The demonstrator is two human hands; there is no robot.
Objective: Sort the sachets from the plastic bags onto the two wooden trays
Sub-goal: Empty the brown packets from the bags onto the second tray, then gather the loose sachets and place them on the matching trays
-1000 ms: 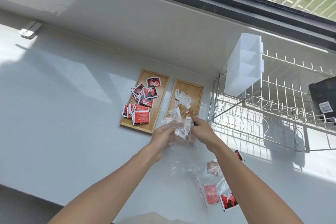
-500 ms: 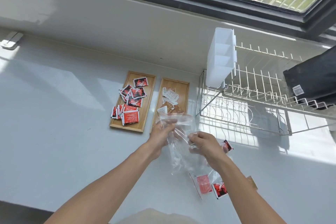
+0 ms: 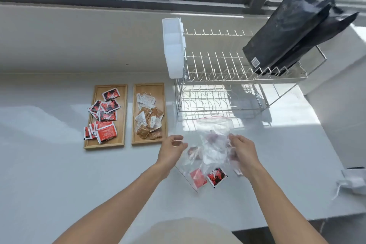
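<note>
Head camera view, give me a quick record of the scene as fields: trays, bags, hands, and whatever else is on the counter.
left tray: red and black sachets
right tray: white and brown sachets
plastic bags: clear, on the counter between the hands, sachets still inside
loose red sachet: at the near edge of the bags
left hand: open, beside the bags
right hand: resting on the bags, grip unclear
dish rack: behind the bags, black pouch on top
</note>
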